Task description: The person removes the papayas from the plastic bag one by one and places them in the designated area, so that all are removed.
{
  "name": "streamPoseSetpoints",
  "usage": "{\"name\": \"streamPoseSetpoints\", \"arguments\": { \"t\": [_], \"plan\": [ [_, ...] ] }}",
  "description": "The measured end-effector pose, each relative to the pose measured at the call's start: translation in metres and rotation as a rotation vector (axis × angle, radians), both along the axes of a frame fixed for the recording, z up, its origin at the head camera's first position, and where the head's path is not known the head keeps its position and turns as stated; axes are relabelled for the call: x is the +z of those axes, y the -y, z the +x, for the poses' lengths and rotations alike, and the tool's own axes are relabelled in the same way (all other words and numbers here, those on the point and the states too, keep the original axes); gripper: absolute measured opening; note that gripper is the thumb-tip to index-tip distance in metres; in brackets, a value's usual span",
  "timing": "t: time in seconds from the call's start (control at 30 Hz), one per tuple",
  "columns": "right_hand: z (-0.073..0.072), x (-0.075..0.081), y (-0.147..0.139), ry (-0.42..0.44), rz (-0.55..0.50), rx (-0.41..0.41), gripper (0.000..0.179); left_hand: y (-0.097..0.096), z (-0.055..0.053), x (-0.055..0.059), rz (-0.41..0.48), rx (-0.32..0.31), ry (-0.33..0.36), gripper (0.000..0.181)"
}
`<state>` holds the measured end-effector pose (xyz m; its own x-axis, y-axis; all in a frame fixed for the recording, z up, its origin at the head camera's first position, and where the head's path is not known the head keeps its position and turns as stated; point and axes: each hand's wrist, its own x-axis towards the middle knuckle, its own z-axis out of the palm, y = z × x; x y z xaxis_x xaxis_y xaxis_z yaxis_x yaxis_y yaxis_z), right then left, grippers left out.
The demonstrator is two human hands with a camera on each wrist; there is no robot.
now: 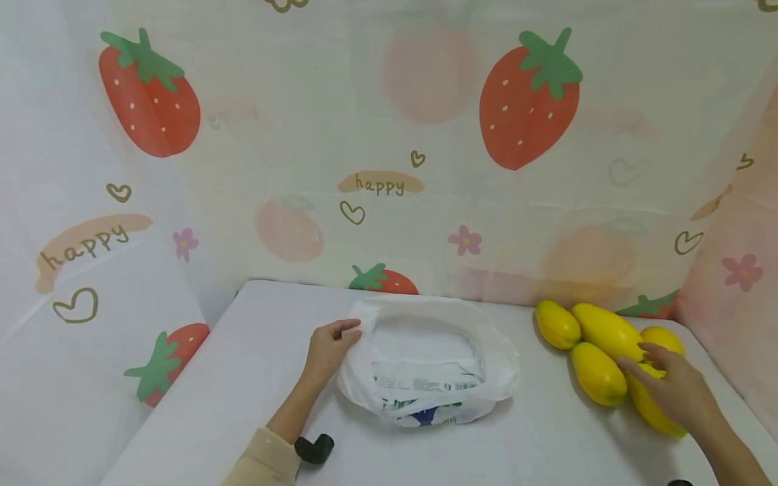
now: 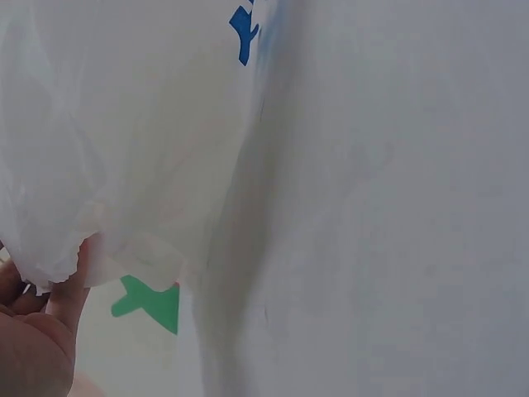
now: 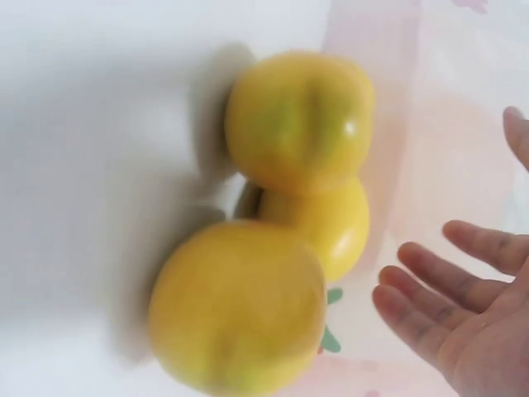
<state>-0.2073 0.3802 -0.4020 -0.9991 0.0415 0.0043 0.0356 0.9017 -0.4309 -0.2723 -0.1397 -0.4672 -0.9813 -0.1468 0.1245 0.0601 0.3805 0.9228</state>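
Observation:
A white plastic bag with green and blue print lies on the table, its mouth spread wide. My left hand pinches the bag's left rim between thumb and fingers; in the left wrist view the thin film hangs from that hand. At the right, several smooth yellow mangoes with greenish ends lie grouped together. Over the right side of this group is my right hand, fingers spread. The right wrist view shows the hand beside the mangoes, nothing between its fingers.
A small black object rests on the table by my left sleeve. Another dark object shows at the bottom edge on the right. Behind the white table hangs a strawberry-printed cloth, which also covers both sides.

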Motion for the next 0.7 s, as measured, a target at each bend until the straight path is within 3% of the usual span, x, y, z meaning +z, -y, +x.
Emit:
{"name": "streamPoseSetpoints", "arguments": {
  "t": [0.43,0.7],
  "plan": [
    [0.006,-0.016,0.039,-0.061,-0.072,0.094,0.082,0.003,0.002,-0.001,-0.051,-0.002,-0.018,0.029],
    [0.005,-0.023,0.064,-0.2,-0.026,0.147,0.077,0.003,0.006,0.007,-0.109,-0.027,-0.041,0.033]
  ]
}}
